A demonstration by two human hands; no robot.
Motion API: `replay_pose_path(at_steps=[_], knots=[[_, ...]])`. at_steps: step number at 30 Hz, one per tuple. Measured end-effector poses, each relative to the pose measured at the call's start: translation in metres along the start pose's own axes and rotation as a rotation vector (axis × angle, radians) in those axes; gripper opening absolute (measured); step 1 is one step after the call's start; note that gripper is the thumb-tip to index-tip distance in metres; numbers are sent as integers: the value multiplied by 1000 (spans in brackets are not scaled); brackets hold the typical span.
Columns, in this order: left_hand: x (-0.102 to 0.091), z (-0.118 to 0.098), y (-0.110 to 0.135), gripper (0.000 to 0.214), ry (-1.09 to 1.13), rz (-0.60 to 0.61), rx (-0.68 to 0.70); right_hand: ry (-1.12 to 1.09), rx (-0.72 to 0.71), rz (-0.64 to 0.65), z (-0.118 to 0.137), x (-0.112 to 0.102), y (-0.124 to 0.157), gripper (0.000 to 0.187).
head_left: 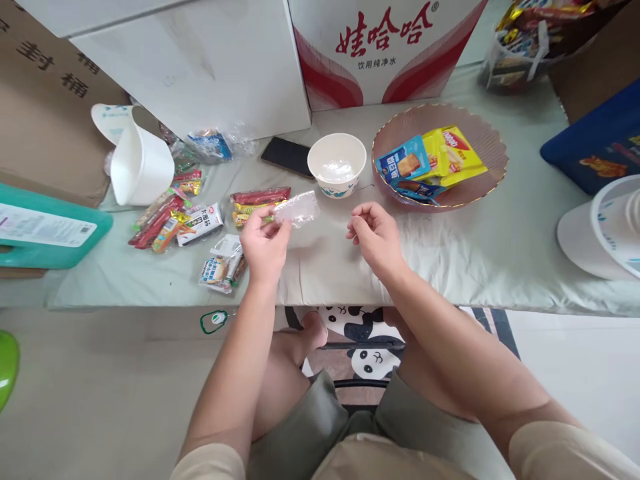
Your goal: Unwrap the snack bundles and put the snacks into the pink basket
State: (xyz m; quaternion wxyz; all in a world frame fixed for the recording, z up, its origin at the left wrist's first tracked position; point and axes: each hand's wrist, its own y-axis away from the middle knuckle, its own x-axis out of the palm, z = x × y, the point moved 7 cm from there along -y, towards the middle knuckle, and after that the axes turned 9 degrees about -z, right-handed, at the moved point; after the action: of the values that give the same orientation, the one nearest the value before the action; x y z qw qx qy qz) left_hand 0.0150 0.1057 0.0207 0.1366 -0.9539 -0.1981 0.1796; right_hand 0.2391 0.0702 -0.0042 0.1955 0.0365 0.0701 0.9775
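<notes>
Clear plastic wrapper [299,208], one, crinkled. Held at its left end in the left hand [265,243], thumb and fingers pinched together on it; the free end points right, into the gap between the hands. Located over the worktop [320,270], just left of the near side of the printed bowl, and apart from the right hand.

Right hand [375,241], one. Fingers curled inward, thumb close to the fingertips; whether anything lies between them cannot be told. Positioned right of the wrapper, on the near side of the space between the two bowls.

Printed bowl [337,183], one, pale with blue-green leaf pattern, upright, on the far side of the hands and between them.

Smartphone [285,156], one, black, face flat, just left of the printed bowl.

Scalloped bowl [493,152], one, pinkish, ribbed, gilt-edged; far right of the hands. Contents include a blue snack packet [401,162] at left and a yellow snack packet [457,157] at right.

Red and yellow snack sticks [260,197], a small group, directly beyond the left hand.

Blue-and-white snack packet [214,269], one, near edge, left of the left hand.

Black-and-white snack packet [203,224], one, farther left, beside red snack sticks [160,227].

White paper tub [143,167], one, far left.

Water carton [385,50], one, white and red with red lettering, standing behind the bowls.
</notes>
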Motion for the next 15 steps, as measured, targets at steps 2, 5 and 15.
replay_pose_path(at_steps=[2,5,15], knots=[[1,-26,-12,10,-102,-39,161,-24,8,-5,1,0,-2,10],[31,-71,-32,14,-311,46,396,-44,1,5,1,7,-5,10],[161,-69,-89,14,-761,892,404,-46,1,78,-1,13,-10,11]])
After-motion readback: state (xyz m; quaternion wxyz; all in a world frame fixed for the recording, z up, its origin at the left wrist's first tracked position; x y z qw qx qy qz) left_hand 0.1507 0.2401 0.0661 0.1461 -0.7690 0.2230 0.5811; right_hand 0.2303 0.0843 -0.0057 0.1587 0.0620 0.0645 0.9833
